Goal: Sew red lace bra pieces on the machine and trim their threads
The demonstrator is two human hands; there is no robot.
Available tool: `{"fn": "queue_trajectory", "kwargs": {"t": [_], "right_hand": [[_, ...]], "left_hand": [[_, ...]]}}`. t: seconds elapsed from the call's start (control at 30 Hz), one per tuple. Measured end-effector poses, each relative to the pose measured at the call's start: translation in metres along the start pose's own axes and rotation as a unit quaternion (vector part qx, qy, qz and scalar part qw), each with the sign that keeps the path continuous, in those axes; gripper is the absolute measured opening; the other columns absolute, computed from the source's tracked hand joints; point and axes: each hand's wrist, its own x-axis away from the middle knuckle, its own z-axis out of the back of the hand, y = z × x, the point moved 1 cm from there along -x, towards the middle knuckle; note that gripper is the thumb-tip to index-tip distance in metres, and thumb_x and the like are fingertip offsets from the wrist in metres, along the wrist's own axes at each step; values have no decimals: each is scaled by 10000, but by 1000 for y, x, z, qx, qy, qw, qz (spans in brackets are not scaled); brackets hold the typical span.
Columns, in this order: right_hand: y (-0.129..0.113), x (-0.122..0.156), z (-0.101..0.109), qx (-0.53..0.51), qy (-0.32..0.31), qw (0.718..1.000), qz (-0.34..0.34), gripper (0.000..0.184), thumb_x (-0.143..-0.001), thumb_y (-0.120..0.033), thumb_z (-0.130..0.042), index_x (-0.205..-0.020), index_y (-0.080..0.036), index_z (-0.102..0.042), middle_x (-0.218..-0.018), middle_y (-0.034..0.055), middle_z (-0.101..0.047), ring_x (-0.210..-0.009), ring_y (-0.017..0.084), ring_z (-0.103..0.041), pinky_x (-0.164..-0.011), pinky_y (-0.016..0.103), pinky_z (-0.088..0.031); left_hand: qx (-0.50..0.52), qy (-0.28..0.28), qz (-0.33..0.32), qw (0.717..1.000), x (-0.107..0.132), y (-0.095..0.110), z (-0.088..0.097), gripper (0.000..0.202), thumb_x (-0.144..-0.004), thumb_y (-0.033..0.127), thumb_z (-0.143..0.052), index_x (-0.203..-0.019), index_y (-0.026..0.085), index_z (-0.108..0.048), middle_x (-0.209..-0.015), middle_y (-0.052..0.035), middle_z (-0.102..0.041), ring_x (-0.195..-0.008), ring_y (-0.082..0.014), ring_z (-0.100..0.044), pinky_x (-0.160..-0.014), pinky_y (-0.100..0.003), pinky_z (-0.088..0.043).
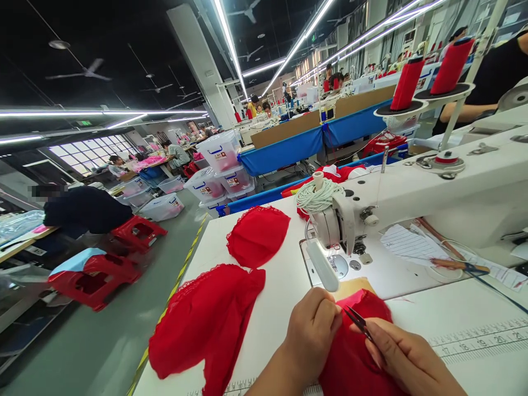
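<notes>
Smooth white tabletop (274,313) underlies red cloth (350,355) and pointed scissors (359,321).

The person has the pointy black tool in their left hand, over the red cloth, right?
Not the left hand: the head view shows the right hand holding the pointy black tool. It is over the red cloth, as you said.

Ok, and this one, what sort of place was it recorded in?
Most likely a garment sewing workshop: a white sewing machine stands at the worktable, red thread cones sit on a stand above it, and cut red fabric pieces lie beside it.
</notes>
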Motion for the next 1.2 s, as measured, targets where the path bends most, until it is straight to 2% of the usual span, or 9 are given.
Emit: {"fn": "queue_trajectory", "kwargs": {"t": [0.37, 0.57, 0.73, 0.83, 0.9, 1.0, 1.07, 1.13, 1.2], "right_hand": [[-5, -1, 2, 24, -15, 1000, -13, 545, -866, -679, -314, -569, -225, -371, -557, -35, -343, -527, 129, -283, -494, 258, -265], [-3, -5, -2, -42, -23, 998, -29, 508, -834, -667, -410, -586, -225, -375, -577, -36, -356, -538, 124, -328, -480, 234, -319], [-1, -6, -2, -110, -13, 993, -27, 390, -765, -599, -576, -706, -213, -567, -697, -1, -602, -683, 170, -532, -634, 253, -457], [-1, -3, 5, -118, 36, 992, -12, 338, -761, -561, -610, -789, -225, -625, -764, 11, -659, -760, 199, -599, -680, 260, -492], [-1, -5, 14, -110, 94, 989, 20, 331, -766, -547, -611, -903, -246, -630, -813, 10, -676, -790, 199, -627, -700, 254, -509], [-1, -16, 24, -29, 142, 986, 78, 389, -717, -494, -667, -1030, -272, -604, -935, 13, -694, -893, 211, -652, -738, 248, -524], [2, -26, 26, 43, 137, 985, 97, 392, -721, -447, -652, -1065, -266, -605, -1065, 39, -693, -970, 237, -648, -768, 281, -530], [6, -35, 25, 95, 132, 981, 106, 356, -768, -411, -580, -1088, -257, -612, -1123, 50, -690, -1004, 249, -645, -813, 316, -518], [9, -40, 21, 127, 119, 978, 118, 293, -811, -395, -513, -1038, -255, -632, -1013, 35, -725, -930, 234, -668, -783, 302, -513]], "left_hand": [[0, -2, 12, 1000, -1, 0, 2, 205, -822, -7, -454, -754, 182, -493, -692, -19, -537, -594, -111, -484, -500, -197, -437], [5, 7, 2, 1000, 1, -1, 0, 214, -825, -9, -450, -754, 188, -497, -697, -21, -555, -603, -119, -510, -501, -200, -436], [31, 6, 8, 999, 3, 0, -1, 190, -824, 2, -480, -768, 181, -510, -716, -27, -562, -611, -122, -512, -509, -212, -432], [77, 7, 71, 994, 3, -1, -2, 175, -818, 34, -490, -747, 192, -516, -720, -18, -547, -622, -122, -514, -513, -213, -437], [168, -17, 204, 964, 1, -3, -3, 128, -814, 115, -537, -722, 197, -503, -732, -15, -550, -630, -123, -534, -509, -214, -455], [343, -80, 425, 834, -4, -6, -3, 247, -779, 322, -641, -705, 201, -439, -670, 32, -530, -484, -87, -521, -416, -191, -414], [424, -92, 481, 762, -8, -6, -2, 362, -733, 417, -693, -705, 201, -405, -616, 70, -497, -412, -64, -497, -405, -179, -386], [479, -80, 489, 725, -13, -6, 0, 402, -694, 426, -737, -714, 193, -410, -626, 71, -516, -472, -66, -534, -490, -185, -426], [516, -79, 494, 696, -15, -4, 2, 379, -667, 385, -772, -768, 179, -470, -678, 47, -571, -571, -74, -558, -599, -203, -456]]}}
